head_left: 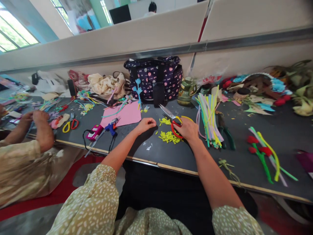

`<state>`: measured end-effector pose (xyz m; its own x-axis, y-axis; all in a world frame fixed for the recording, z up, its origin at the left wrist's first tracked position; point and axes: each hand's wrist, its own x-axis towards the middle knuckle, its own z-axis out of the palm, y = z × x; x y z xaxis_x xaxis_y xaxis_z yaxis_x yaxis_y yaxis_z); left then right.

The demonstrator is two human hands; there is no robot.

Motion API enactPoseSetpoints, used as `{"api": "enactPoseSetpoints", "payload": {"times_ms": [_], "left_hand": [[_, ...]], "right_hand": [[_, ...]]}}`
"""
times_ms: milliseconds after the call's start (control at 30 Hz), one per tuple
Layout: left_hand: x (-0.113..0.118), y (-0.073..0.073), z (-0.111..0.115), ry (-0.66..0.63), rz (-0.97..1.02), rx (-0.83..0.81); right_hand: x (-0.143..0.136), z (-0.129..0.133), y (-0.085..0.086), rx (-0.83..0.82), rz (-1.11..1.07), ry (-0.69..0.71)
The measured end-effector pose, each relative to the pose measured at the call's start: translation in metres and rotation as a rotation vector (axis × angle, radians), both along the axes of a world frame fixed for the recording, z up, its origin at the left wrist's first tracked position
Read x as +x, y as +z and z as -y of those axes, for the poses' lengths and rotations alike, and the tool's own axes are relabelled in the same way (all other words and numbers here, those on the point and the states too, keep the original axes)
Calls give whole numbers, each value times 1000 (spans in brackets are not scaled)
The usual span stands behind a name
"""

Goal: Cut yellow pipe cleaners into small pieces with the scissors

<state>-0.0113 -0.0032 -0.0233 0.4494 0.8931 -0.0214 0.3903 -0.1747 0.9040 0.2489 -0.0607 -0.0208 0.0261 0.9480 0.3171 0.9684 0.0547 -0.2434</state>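
Observation:
My right hand (189, 129) is closed around the red and yellow handles of a pair of scissors (168, 112). Their metal blades point up and to the left, slightly spread. My left hand (146, 125) is curled with the fingertips pressed together, and whatever is in them is too small to make out. Between my hands lie a heap of short yellow cut pieces (168, 137) and a smaller pile (165, 121) behind it. A bundle of pastel pipe cleaners (209, 120) lies just right of my right hand.
A patterned bag (151, 78) with a phone (158, 94) against it and a green jar (187, 90) stand behind. Left are pink card (122, 114), a glue gun (111, 127) and other scissors (70, 124). Pliers (227, 133) and red flowers (259, 150) lie right. A co-worker's hands (36, 117) work at far left.

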Motion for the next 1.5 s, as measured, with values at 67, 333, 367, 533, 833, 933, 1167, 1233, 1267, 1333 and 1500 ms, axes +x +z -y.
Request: {"api": "enactPoseSetpoints", "payload": {"times_ms": [67, 333, 367, 533, 833, 933, 1167, 1233, 1267, 1333, 1500], "left_hand": [[0, 3, 2, -64, -83, 30], [11, 18, 23, -83, -406, 180], [12, 19, 24, -94, -420, 190], [14, 21, 20, -137, -361, 164], [18, 11, -2, 51, 54, -294], [25, 11, -12, 93, 192, -376], [25, 10, -27, 362, 350, -330], [25, 7, -25, 414, 371, -330], [26, 6, -24, 413, 379, -336], [27, 3, -20, 356, 401, -364], [27, 0, -15, 387, 545, -340]], "right_hand": [[0, 0, 0, 0, -4, -2], [-1, 0, 2, -12, -2, -8], [-1, 1, 2, -13, 0, -7], [0, 0, 3, -12, 1, -8], [-1, -2, 1, -3, -11, -7], [-1, -2, 1, -5, -6, -6], [-1, -2, 2, 0, 1, 4], [-1, -2, 1, 6, 7, 11], [-2, -2, 0, 6, 7, 14], [-3, -2, 0, -1, 2, 8], [-6, 1, 4, -13, 1, 1]]}}
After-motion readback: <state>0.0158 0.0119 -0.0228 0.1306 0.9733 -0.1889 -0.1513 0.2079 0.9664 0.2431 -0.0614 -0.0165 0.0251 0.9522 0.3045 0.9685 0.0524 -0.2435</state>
